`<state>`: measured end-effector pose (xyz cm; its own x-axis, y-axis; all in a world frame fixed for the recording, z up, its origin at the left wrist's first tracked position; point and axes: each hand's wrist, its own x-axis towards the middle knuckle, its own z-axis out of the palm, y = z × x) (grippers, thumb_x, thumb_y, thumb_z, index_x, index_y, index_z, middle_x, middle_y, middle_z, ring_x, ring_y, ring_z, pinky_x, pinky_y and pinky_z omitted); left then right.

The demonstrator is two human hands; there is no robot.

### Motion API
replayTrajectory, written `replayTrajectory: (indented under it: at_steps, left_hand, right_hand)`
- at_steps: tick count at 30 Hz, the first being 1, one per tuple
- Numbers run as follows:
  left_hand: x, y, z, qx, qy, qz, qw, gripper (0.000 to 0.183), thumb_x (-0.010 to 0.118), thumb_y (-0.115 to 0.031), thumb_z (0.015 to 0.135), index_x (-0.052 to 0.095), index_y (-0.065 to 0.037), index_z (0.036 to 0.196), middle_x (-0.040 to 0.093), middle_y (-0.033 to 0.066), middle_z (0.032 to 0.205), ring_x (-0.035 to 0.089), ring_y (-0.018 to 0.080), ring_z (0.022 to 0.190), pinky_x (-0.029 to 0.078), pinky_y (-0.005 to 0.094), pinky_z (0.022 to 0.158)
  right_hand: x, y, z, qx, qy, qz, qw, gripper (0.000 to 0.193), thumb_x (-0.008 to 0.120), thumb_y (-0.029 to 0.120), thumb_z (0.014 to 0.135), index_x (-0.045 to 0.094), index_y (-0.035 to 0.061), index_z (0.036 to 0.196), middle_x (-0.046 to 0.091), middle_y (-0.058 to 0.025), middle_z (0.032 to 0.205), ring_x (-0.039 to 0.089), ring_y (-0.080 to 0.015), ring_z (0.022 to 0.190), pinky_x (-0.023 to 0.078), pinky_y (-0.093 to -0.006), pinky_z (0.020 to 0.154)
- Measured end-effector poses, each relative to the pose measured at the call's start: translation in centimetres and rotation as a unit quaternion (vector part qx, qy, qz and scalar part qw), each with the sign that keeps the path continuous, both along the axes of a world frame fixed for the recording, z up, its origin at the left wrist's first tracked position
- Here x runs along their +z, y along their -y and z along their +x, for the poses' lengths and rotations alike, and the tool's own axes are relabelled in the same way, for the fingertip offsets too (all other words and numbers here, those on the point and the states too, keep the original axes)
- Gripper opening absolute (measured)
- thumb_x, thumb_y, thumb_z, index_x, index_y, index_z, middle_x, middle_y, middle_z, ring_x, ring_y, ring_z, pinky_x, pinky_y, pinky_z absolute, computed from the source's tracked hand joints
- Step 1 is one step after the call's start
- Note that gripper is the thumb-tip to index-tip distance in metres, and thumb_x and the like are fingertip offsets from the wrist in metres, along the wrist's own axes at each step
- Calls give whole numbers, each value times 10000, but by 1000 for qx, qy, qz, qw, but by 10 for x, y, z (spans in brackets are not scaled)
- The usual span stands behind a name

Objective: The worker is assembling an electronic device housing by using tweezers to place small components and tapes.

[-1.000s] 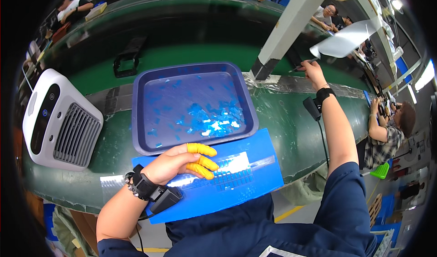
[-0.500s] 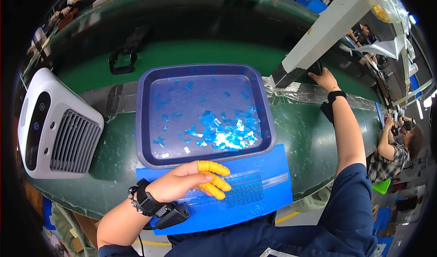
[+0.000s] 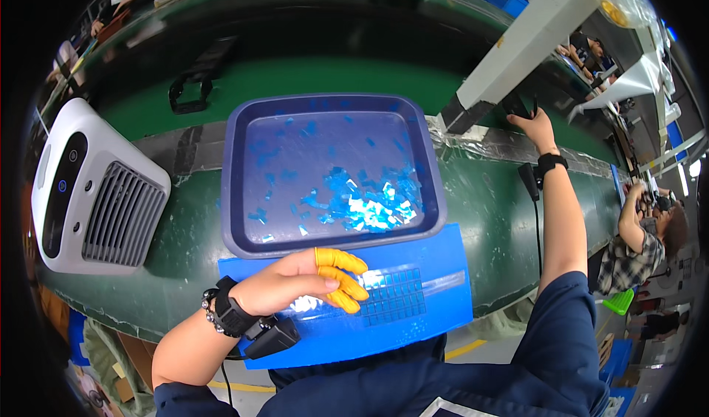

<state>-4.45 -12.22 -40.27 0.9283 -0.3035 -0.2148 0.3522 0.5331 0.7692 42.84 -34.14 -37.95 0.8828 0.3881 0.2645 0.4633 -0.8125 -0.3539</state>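
My left hand wears yellow finger cots on several fingers. It hovers over the left part of a blue board, its fingers loosely bent and apart, with nothing visible in them. Beside the fingertips, a grid of small dark-blue rectangular pieces lies on the board. My right hand is stretched far out to the right, past the table's far edge. Its fingers close about a black object whose kind I cannot make out. Ahead of the board stands a purple-grey tray with loose shiny blue film pieces.
A white fan-like machine stands on the green table at left. Beyond runs a green belt bearing a black frame-shaped item. A pale post rises near my right hand. Other people sit farther off.
The whole view has shifted slightly. At the right hand, a thin dark part now shows above the fingers, and a cable hangs from its wrist device. The left hand stays over the board.
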Motion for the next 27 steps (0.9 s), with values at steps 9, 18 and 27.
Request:
replayTrajectory:
  at_steps: [9, 18, 27]
  left_hand:
    - [29, 15, -14, 31, 23, 45, 998, 398, 465, -161, 794, 382, 39, 1128, 540, 193, 991, 540, 274, 941, 420, 348, 830]
    - [71, 83, -34, 185, 333, 844, 378, 484, 633, -123, 581, 532, -162, 1053, 417, 136, 1196, 344, 337, 1141, 215, 439, 954]
    - [76, 61, -53, 286, 287, 730, 551, 321, 489, 54, 656, 594, -75, 931, 597, 77, 920, 573, 232, 867, 444, 316, 766]
  right_hand:
    - [15, 138, -161, 22, -38, 99, 994, 540, 752, 157, 538, 490, -71, 950, 501, -48, 801, 503, -140, 833, 395, -243, 733]
    - [51, 85, -340, 281, -94, 86, 951, 723, 751, 195, 425, 487, 2, 1069, 297, 3, 594, 413, -118, 575, 368, -231, 575]
    - [49, 41, -373, 273, -274, 452, 804, 478, 620, 458, 677, 357, 62, 730, 407, -220, 1172, 385, -225, 1064, 294, -350, 890]
